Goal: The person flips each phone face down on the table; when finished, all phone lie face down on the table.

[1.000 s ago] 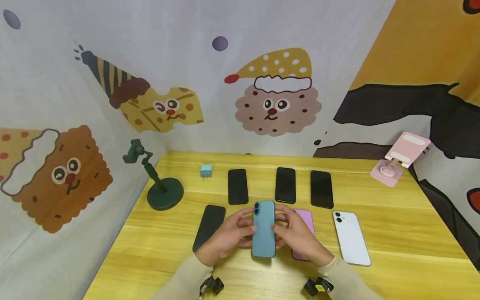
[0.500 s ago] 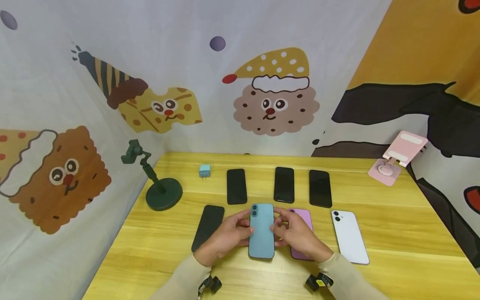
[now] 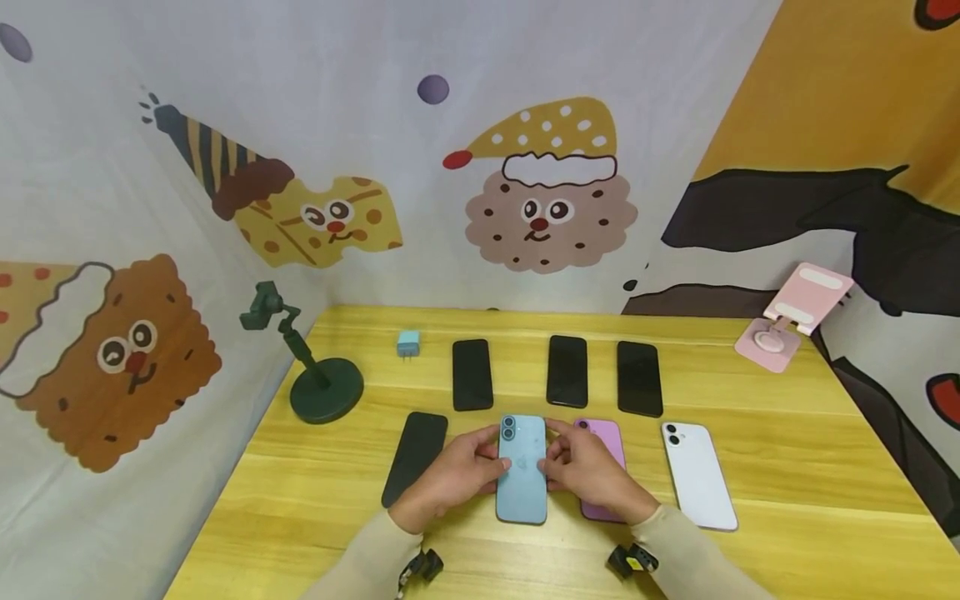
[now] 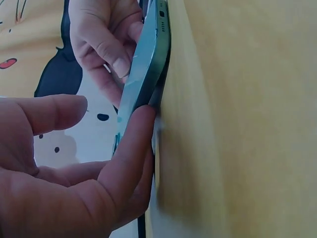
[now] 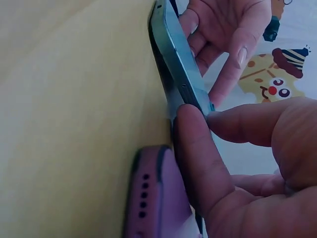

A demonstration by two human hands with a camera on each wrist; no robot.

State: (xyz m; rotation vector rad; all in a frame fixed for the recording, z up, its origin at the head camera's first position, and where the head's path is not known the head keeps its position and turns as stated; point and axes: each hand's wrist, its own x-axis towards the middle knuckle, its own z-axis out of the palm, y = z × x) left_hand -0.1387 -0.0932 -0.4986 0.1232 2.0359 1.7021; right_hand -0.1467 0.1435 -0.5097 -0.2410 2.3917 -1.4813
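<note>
A light-blue smartphone point(image 3: 522, 487), camera side up, lies between the two hands. In the left wrist view its port end is close to the table, while its camera end tilts up off the wood. My right hand point(image 3: 588, 471) pinches its right edge between thumb and finger. Fingers of my left hand point(image 3: 461, 471) support the left edge from the side and below; the left wrist view shows that thumb apart from the phone. Beside the right hand, partly under it, is a purple smartphone point(image 3: 611, 440). A black smartphone point(image 3: 415, 454) lies left of the left hand.
Behind the hands lie three dark phones point(image 3: 567, 371) in a row and a blue charger plug point(image 3: 408, 342). A white phone point(image 3: 699, 475) is at right. A dark green stand point(image 3: 327, 390) and a pink phone stand point(image 3: 768, 344) stand at the table's back corners.
The light-blue phone has come down toward the table and slightly nearer the body, both hands moving along with it. The other phones and stands stay in place; the view shifted slightly.
</note>
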